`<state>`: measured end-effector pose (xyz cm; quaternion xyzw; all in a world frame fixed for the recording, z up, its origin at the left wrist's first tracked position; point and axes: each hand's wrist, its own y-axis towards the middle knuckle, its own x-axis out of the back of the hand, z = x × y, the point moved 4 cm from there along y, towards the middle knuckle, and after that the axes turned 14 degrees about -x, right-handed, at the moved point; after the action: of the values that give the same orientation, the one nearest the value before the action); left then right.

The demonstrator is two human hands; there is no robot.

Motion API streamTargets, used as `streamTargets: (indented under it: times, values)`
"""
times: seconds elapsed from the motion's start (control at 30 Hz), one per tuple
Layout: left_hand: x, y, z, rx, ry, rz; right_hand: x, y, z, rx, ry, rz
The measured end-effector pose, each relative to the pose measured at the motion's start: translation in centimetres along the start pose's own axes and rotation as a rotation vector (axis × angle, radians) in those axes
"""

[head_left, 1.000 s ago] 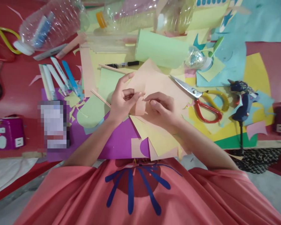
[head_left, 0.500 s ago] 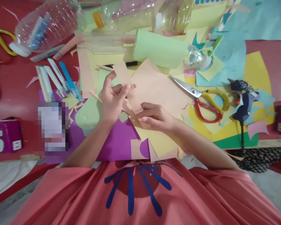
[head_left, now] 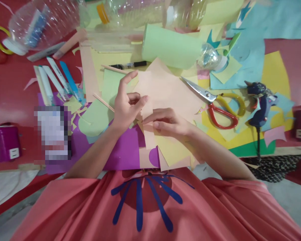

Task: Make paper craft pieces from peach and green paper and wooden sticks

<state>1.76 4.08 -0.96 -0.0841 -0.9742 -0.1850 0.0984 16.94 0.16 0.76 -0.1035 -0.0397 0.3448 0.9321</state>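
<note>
My left hand point(head_left: 126, 107) and my right hand point(head_left: 167, 123) meet over the middle of the table, both pinched on a narrow peach paper strip point(head_left: 148, 135) that hangs down toward me. The left thumb and fingers grip its upper end while the index finger points up. The right fingers press the strip from the side. Behind the hands lies a larger peach paper sheet point(head_left: 168, 90) on top of yellow, green and purple paper point(head_left: 125, 150).
Red-and-yellow scissors point(head_left: 217, 105) lie right of the hands, a blue glue gun point(head_left: 259, 103) farther right. A black marker point(head_left: 129, 64), a green paper roll point(head_left: 172, 48) and plastic bottles point(head_left: 37, 25) sit behind. Several pens point(head_left: 56, 80) lie at left, purple boxes point(head_left: 3, 144) at both edges.
The peach strip, held up tilted by the left hand half a second ago, now hangs downward between both hands. The hands have come closer together.
</note>
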Motion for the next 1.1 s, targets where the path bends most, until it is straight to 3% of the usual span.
streamTargets:
  times: [0.17, 0.23, 0.43, 0.53, 0.63, 0.8, 0.87, 0.9, 1.0, 1.1]
  values:
    - [-0.1, 0.1, -0.9, -0.203, 0.012, -0.052, 0.1, -0.2, -0.7, -0.146, 0.324, -0.081]
    - [-0.2, 0.0, -1.3, -0.217, 0.055, -0.017, 0.1, -0.3, -0.8, -0.157, 0.415, -0.101]
    - [-0.5, -0.4, -2.7, -0.275, 0.147, 0.087, 0.4, 0.0, -1.1, -0.145, 0.341, -0.150]
    - [-0.8, -0.2, -2.7, -0.118, 0.054, 0.090, 0.6, 0.0, -0.5, -0.116, 0.155, -0.164]
    - [-0.9, -0.2, -2.7, 0.028, -0.062, 0.066, 1.3, -1.4, 1.1, -0.102, -0.238, -0.190]
    - [-0.5, -1.2, -2.5, 0.171, -0.134, 0.083, 5.5, -8.1, 3.6, -0.091, -0.816, -0.561]
    - [-0.4, -1.7, -2.1, 0.176, -0.128, 0.099, 7.7, -10.9, 3.3, -0.279, -1.062, -0.730]
    - [-0.4, -2.0, -1.9, 0.172, -0.118, 0.102, 8.6, -11.9, 2.8, -0.412, -1.166, -0.750]
    - [-0.4, -2.6, -1.4, 0.151, -0.104, 0.095, 10.3, -13.5, 0.8, -0.750, -1.326, -0.651]
    - [-0.5, -2.8, -1.2, 0.122, -0.091, 0.089, 10.7, -13.1, -0.5, -0.821, -1.382, -0.582]
